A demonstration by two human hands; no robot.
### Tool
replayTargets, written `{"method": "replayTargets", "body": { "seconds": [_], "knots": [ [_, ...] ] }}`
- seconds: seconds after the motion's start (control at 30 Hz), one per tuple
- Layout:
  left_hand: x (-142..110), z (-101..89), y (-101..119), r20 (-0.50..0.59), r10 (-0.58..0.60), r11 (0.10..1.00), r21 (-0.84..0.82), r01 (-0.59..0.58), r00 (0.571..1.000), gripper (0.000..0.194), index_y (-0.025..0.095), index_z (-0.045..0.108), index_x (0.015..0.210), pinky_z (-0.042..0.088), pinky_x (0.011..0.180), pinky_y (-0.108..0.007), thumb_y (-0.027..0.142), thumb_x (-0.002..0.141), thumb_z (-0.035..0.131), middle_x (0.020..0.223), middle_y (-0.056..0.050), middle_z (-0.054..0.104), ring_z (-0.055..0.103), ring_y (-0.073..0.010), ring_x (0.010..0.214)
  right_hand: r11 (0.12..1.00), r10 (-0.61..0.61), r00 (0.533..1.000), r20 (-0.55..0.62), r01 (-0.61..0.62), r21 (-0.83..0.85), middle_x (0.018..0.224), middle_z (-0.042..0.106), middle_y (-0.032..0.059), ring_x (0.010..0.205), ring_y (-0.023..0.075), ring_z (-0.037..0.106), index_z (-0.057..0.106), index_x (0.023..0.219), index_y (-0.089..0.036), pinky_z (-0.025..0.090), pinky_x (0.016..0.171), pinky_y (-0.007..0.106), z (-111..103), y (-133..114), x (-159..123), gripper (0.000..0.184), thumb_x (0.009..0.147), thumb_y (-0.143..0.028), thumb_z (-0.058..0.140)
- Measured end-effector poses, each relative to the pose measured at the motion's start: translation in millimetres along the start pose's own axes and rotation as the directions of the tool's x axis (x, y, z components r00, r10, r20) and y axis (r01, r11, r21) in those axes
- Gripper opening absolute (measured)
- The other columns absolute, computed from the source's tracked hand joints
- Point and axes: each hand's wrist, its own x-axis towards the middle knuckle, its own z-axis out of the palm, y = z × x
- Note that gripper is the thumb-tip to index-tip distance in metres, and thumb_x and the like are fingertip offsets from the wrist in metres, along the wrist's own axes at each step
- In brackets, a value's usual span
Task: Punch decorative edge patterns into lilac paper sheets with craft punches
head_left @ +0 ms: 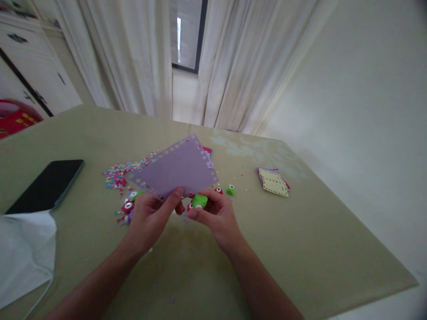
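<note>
My left hand [152, 218] is closed on the near edge of a sheet of purple paper [178, 166], thumb on top. Small shapes are punched along the paper's borders, and it is held tilted above the table. In my right hand [218, 218] a green craft punch [199, 201] is pinched between thumb and fingers at the paper's near edge. Whether the paper sits inside its slot I cannot tell. Just beyond that hand stand a small red punch [218, 190] and another green punch [231, 190]. More colourful punches [128, 206] lie left of my left hand, partly hidden by it.
Paper confetti [120, 174] is heaped behind the left hand. A stack of punched paper cards [273, 181] lies to the right. On the left are a black phone [50, 186] and a white face mask [25, 253]. A cloth covers the table [300, 258]; curtains hang behind.
</note>
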Motion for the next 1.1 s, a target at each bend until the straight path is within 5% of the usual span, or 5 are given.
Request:
{"method": "replayTargets", "body": {
  "seconds": [1.1],
  "knots": [
    [2.6, -3.0, -9.6, 0.053, -0.051, 0.997, -0.047, 0.054, 0.997, 0.045, 0.024, 0.069, 0.054, 0.052, 0.065, -0.027, 0.043, 0.094, 0.067, 0.062, 0.000, 0.072, 0.068, -0.0182, 0.064, 0.998, 0.059, 0.997, 0.040, -0.059, 0.002, 0.083, 0.074, -0.0014, 0.071, 0.0148, 0.064, 0.080, 0.087, -0.024, 0.054, 0.071, 0.029, -0.9, -0.1, -0.1, 0.033, 0.062, -0.034, 0.100]
  ]
}}
